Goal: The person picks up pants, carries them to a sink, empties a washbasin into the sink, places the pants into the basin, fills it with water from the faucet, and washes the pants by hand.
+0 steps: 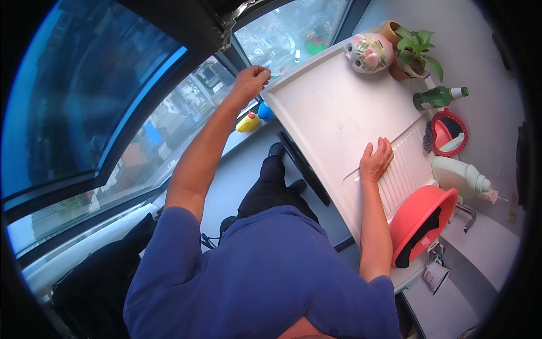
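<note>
My left hand (253, 82) is raised in front of the window, past the far corner of the white counter (322, 114). Its fingers are curled, and I cannot make out whether anything thin sits between them. On the counter, beside the ribbed washboard section (408, 159), rests my right hand (377, 160), palm down with the fingers extended and nothing in them. A red plastic basin (417, 220) stands tilted near my right forearm, with dark cloth (423, 231) inside.
Along the wall are a piggy bank (369, 53), a potted plant (415, 55), a green bottle (438, 98), a red-framed mirror (461, 131), a pale plastic jug (457, 176) and a faucet (468, 216). A yellow bottle (247, 123) stands on the window ledge. An open window sash (84, 93) hangs at left.
</note>
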Demonstrator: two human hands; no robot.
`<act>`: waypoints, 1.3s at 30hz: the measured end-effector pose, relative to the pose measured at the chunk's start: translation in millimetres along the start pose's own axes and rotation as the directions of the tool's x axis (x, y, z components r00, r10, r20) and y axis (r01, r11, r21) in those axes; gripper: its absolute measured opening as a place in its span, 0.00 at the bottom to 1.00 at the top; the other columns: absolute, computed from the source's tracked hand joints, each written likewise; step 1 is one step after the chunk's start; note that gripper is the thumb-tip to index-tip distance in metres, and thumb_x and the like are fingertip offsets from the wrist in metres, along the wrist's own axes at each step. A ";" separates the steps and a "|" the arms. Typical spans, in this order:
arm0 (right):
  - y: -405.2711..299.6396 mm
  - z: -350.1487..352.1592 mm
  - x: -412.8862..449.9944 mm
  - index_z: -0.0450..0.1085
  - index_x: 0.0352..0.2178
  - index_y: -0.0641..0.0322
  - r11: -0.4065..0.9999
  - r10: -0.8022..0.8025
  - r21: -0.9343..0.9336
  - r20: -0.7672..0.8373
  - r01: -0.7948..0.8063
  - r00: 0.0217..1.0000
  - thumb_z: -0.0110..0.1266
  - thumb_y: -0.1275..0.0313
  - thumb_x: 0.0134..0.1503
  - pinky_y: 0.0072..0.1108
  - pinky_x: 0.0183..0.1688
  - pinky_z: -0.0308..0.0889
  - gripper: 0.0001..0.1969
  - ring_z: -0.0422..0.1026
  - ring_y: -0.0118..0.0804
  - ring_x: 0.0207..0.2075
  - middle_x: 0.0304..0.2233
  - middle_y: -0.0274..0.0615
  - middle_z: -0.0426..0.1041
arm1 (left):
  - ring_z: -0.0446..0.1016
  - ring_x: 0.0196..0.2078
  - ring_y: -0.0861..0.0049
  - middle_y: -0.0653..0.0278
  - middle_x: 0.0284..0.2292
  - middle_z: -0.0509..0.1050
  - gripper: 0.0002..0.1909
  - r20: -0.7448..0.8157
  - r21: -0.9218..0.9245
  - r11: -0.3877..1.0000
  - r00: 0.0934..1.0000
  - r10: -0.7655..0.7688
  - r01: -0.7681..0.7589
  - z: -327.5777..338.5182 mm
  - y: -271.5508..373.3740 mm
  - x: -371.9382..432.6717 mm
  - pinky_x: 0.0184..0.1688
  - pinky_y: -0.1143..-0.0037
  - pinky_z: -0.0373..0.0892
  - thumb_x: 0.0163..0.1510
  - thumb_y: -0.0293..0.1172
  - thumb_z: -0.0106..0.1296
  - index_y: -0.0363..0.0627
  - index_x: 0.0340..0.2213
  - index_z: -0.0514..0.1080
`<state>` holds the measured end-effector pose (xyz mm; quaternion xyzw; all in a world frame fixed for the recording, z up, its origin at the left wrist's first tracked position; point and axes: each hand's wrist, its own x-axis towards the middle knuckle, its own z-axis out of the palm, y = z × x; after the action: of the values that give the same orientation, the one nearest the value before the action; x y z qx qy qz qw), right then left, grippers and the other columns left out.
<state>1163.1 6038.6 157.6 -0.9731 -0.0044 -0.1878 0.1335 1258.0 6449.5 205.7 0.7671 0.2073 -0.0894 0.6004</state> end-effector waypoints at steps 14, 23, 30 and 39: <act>2.2 10.8 14.7 0.64 0.46 0.72 0.998 0.055 0.019 0.095 -0.057 0.994 0.43 0.70 0.54 0.33 0.53 0.58 0.20 0.61 0.48 0.51 0.50 0.53 0.63 | 0.75 0.38 0.70 0.57 0.37 0.77 0.15 0.467 0.616 0.782 0.844 -0.264 -0.097 119.0 -169.8 265.8 0.41 0.74 0.70 0.51 0.32 0.45 0.44 0.38 0.76; 1.2 20.2 -1.7 0.56 0.52 0.74 0.984 0.166 0.039 0.154 -0.174 0.974 0.36 0.70 0.61 0.34 0.57 0.59 0.20 0.58 0.49 0.56 0.55 0.56 0.52 | 0.73 0.42 0.56 0.51 0.39 0.75 0.16 0.422 0.661 0.696 0.906 -0.037 -0.279 161.4 -265.7 317.3 0.45 0.66 0.68 0.47 0.30 0.42 0.40 0.36 0.74; 8.1 20.7 -5.3 0.56 0.52 0.74 0.978 0.204 0.002 0.210 -0.209 0.956 0.38 0.69 0.60 0.35 0.57 0.57 0.22 0.57 0.52 0.56 0.55 0.58 0.52 | 0.74 0.40 0.56 0.48 0.38 0.75 0.17 0.600 0.698 0.527 0.798 -0.060 -0.485 170.0 -331.0 358.0 0.44 0.66 0.70 0.47 0.28 0.42 0.41 0.39 0.72; 20.4 16.0 -4.5 0.58 0.50 0.69 0.969 0.246 -0.027 0.252 -0.247 0.936 0.40 0.62 0.58 0.28 0.48 0.57 0.24 0.58 0.43 0.50 0.53 0.53 0.53 | 0.77 0.29 0.65 0.54 0.30 0.77 0.13 0.673 0.727 0.269 0.734 -0.095 -0.632 197.2 -422.0 421.4 0.30 0.70 0.72 0.54 0.30 0.42 0.40 0.39 0.71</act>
<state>1166.0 6023.3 136.3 -0.9816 0.1000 -0.0436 0.1568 1479.0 6430.7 -381.9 0.9168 -0.2300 -0.3168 0.0790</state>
